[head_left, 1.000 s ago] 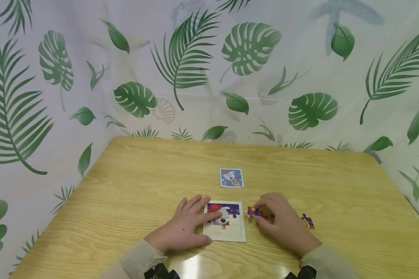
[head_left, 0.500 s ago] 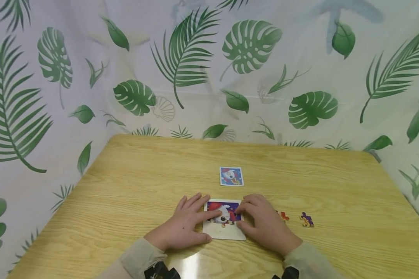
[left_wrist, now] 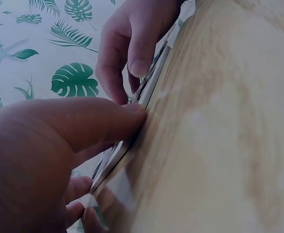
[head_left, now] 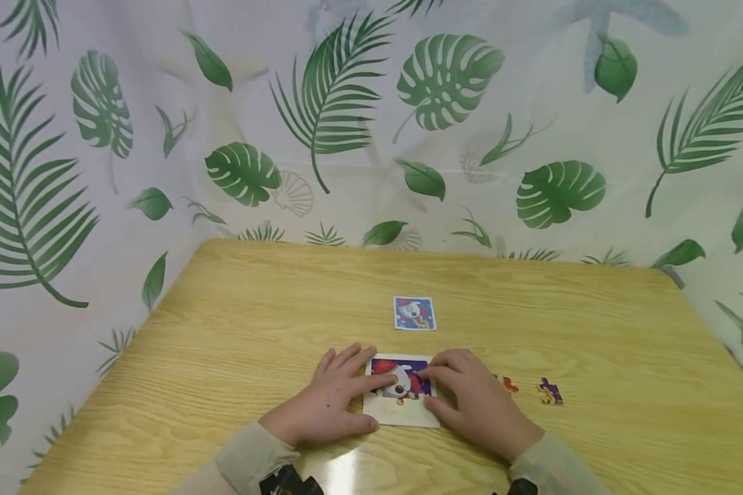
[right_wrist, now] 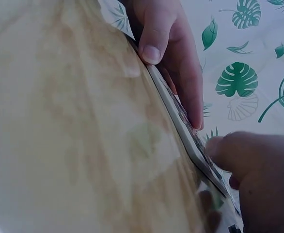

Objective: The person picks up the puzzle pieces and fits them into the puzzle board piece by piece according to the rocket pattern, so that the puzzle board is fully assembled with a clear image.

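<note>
Nearest the camera, two black devices (head_left: 289, 481) are showing at the wrists, just in front of pale sleeves (head_left: 248, 455).

Left hand (head_left: 328, 405): spreading wide, fingers nearly straight, grasping nothing. The index finger is reaching across onto the white face of a partly assembled puzzle (head_left: 401, 389); the thumb tip is touching the near left corner of a pale puzzle tray (head_left: 402, 414), and other fingertips are lying at its far left corner.

Right hand (head_left: 478, 407): bending its fingers at the tray's right side, with a small gap showing between index fingertip and thumb. Both tips are bordering a red and purple piece (head_left: 417, 385) at the right of the picture; whether they are pinching it or only touching it, cannot tell. In the left wrist view, the thumb (left_wrist: 140, 63) is pointing down toward the tray.

The tray is lying flat on the wood-grain surface (head_left: 254, 316), between the hands. Pieces are filling its far part; its near part is showing bare cream backing.

To the right, beyond the right hand's knuckles, a red piece (head_left: 510, 385) is lying partly hidden. Further right, a purple and yellow piece (head_left: 551, 391) is lying apart from it.

Beyond the tray, a small picture card (head_left: 415, 314) is lying flat, showing a white-faced figure on blue. Behind the surface, a white leaf-print cloth (head_left: 347, 213) is hanging.
</note>
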### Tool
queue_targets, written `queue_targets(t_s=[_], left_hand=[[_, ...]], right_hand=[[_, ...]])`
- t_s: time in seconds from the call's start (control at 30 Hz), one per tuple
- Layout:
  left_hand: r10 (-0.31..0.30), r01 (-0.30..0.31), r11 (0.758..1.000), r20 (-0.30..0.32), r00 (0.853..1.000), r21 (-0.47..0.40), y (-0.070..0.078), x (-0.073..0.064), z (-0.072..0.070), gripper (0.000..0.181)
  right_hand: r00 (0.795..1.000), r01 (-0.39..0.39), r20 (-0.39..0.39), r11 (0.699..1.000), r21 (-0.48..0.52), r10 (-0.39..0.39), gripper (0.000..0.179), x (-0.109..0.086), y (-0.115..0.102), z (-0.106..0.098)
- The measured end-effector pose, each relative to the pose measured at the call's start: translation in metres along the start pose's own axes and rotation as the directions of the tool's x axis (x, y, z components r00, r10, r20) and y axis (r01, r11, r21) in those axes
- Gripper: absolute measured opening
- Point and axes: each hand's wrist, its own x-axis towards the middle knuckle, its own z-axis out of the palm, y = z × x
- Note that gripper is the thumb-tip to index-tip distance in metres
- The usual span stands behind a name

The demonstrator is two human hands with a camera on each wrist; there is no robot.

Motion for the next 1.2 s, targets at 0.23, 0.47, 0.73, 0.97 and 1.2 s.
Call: queue_targets(t_s=[0.23, 0.47, 0.73, 0.97, 1.2], left_hand=[[0.010, -0.010, 1.000, -0.002, 1.000, 0.016, 0.002, 0.003, 0.002, 0.068], [0.003, -0.003, 1.000, -0.004, 1.000, 0.020, 0.002, 0.004, -0.001, 0.068], [-0.007, 0.007, 1.000, -0.003, 1.000, 0.018, 0.002, 0.003, -0.001, 0.068], [-0.011, 0.011, 1.000, 0.011, 1.000, 0.011, 0.001, 0.001, 0.000, 0.068], [-0.014, 0.014, 1.000, 0.003, 1.000, 0.012, 0.002, 0.000, -0.001, 0.068]], right_hand=[[0.994, 0.085, 0.072, 0.996, -0.042, -0.082, 0.037, -0.009, -0.009, -0.007], [0.990, 0.114, 0.097, 0.988, -0.107, -0.103, 0.036, -0.006, -0.011, -0.010], [0.987, 0.143, 0.092, 0.981, -0.133, -0.131, 0.037, -0.006, -0.016, -0.009], [0.988, 0.118, 0.111, 0.985, -0.123, -0.104, 0.039, -0.006, -0.014, -0.005], [0.994, 0.095, 0.060, 0.994, -0.059, -0.091, 0.035, -0.006, -0.008, -0.003]])
